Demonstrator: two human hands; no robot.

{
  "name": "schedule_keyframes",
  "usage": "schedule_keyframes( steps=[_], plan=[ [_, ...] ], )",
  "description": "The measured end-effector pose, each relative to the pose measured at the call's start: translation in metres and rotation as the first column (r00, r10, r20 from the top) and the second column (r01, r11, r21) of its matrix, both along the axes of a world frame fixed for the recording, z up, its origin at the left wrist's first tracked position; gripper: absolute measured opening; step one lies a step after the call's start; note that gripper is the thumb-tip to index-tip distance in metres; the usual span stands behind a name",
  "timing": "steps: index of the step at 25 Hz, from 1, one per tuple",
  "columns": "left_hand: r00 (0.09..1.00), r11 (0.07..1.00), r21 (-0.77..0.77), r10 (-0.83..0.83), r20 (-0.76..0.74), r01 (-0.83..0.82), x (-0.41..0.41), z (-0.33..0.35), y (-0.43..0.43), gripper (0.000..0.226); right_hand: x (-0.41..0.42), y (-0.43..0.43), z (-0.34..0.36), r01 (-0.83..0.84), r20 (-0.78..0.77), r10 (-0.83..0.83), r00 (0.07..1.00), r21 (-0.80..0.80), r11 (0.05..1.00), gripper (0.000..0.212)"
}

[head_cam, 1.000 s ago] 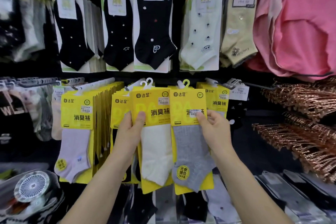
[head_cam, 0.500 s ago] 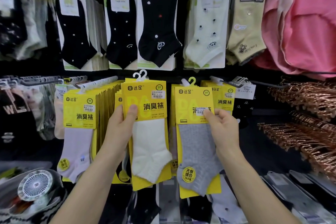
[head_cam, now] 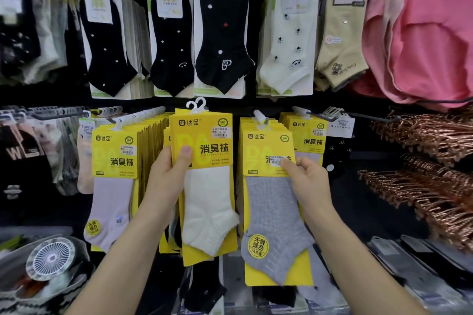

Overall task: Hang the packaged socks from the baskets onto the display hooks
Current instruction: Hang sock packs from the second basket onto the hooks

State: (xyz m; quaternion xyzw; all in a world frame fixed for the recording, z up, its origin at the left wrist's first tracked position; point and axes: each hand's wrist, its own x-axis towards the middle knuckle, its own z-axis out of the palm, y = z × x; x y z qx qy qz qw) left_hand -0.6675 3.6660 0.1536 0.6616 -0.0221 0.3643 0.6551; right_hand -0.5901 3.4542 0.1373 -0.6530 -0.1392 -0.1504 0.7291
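Starting at the left edge of the display, the full row of lilac sock packs (head_cam: 110,199) is hanging from its peg (head_cam: 143,114), untouched. Moving in, the big change: the white sock pack (head_cam: 207,199) is riding higher and further left than a second ago, when it was sitting level with the grey one. Its twin white hangers (head_cam: 197,105) are now poking up above the yellow row in the middle of the display, clear of any peg. The left hand (head_cam: 163,181) is gripping it by the card's left edge, thumb (head_cam: 184,152) pressing flat on the front and fingers wrapping behind.

Next across, the grey sock pack (head_cam: 271,217) is dropping into line. Its hanger (head_cam: 259,115) is sitting with the stacked yellow cards behind it, so it looks to be on its hook, or very nearly. The right hand (head_cam: 307,181) is pinching the lower right corner of that card, thumb on the front and fingers curling round the edge.

So one pack is looking as good as hung, and the white one is lining up for its own peg. At the right edge, copper hangers (head_cam: 435,161) are bristling, out of play.
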Motion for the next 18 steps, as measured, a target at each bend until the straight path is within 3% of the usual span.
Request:
schedule_keyframes(
  steps=[7, 11, 13, 15, 18],
  plan=[
    [0.998, 1.0, 0.024, 0.003, -0.056, -0.002, -0.002, -0.002, -0.01, 0.02, 0.014, 0.006, -0.014, 0.167, 0.079, -0.154, 0.985, -0.201, 0.965, 0.027],
    [0.996, 0.999, 0.041, -0.002, -0.088, 0.005, -0.003, -0.003, -0.022, 0.016, 0.012, 0.012, -0.015, 0.329, 0.071, -0.321, 0.944, -0.207, 0.922, 0.03],
    [0.996, 0.999, 0.053, -0.005, -0.091, 0.01, -0.003, -0.002, -0.026, 0.017, 0.003, 0.013, -0.01, 0.414, 0.181, -0.389, 0.903, -0.132, 0.9, 0.034],
    [0.996, 0.996, 0.082, -0.014, -0.084, 0.021, -0.004, -0.004, -0.032, 0.018, -0.009, 0.018, -0.003, 0.295, 0.25, -0.264, 0.931, -0.096, 0.951, 0.028],
    [0.998, 0.993, 0.113, -0.04, -0.045, 0.045, -0.005, -0.008, -0.048, 0.012, -0.022, 0.029, 0.002, 0.045, 0.152, -0.01, 0.988, -0.229, 0.972, 0.034]
  ],
)
